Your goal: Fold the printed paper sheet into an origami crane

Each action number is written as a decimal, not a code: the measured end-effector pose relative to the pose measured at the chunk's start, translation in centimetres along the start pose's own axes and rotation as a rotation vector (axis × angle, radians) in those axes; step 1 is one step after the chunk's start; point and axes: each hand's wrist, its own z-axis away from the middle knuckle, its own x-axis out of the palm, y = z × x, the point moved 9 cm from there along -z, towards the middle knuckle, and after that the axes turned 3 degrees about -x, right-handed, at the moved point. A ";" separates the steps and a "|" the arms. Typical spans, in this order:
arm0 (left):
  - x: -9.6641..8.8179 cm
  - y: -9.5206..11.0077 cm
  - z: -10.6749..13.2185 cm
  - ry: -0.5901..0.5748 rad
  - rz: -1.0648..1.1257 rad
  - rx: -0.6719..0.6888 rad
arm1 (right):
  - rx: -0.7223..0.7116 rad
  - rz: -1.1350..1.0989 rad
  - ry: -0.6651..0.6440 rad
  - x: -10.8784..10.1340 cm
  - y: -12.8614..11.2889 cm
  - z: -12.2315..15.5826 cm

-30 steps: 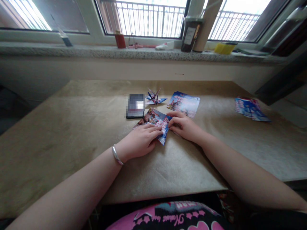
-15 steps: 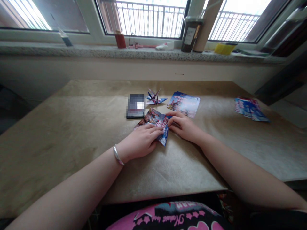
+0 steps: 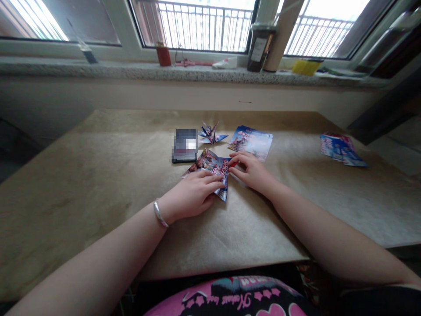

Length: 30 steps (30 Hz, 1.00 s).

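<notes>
A printed sheet of paper [image 3: 208, 161], partly folded and coloured blue, red and brown, lies on the table in front of me. My left hand [image 3: 194, 193] rests flat across its lower left part, fingers stretched over the print and hiding some of it. At the paper's right edge, my right hand [image 3: 252, 174] pinches a flap between thumb and fingers; a small red patch shows by the fingertips. Just behind the sheet stands a folded paper crane [image 3: 213, 134] in similar print. Beside the crane, to the right, are several flat printed sheets [image 3: 255, 141] in a pile.
A dark phone-like device [image 3: 184, 149], its screen blurred out, lies left of the crane. More printed papers [image 3: 342, 150] sit at the table's far right. Along the windowsill [image 3: 204, 75] stand a red container [image 3: 163, 55], a dark jar [image 3: 259, 48] and a yellow item [image 3: 306, 67].
My right fingertips have shifted slightly at the paper's right edge, and a bit of red now shows beside them. My left hand stays pressed on the sheet.
</notes>
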 end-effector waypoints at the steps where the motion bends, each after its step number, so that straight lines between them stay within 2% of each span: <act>1: 0.0 0.0 0.0 0.004 0.004 0.004 | 0.012 -0.004 0.004 -0.1 0.1 0.0; 5: 0.2 0.1 0.2 0.009 0.026 0.025 | 0.116 0.011 0.000 -0.1 1.0 0.0; 8: 0.4 0.0 0.2 -0.005 0.020 0.020 | 0.143 0.029 0.009 -0.3 1.1 0.0; 20: 0.9 -0.7 0.3 -0.074 -0.034 -0.058 | -0.018 -0.003 0.081 -0.9 -0.8 -0.1; 30: 1.2 -1.1 0.1 -0.072 0.004 -0.084 | 0.144 -0.303 0.147 -0.4 0.6 0.4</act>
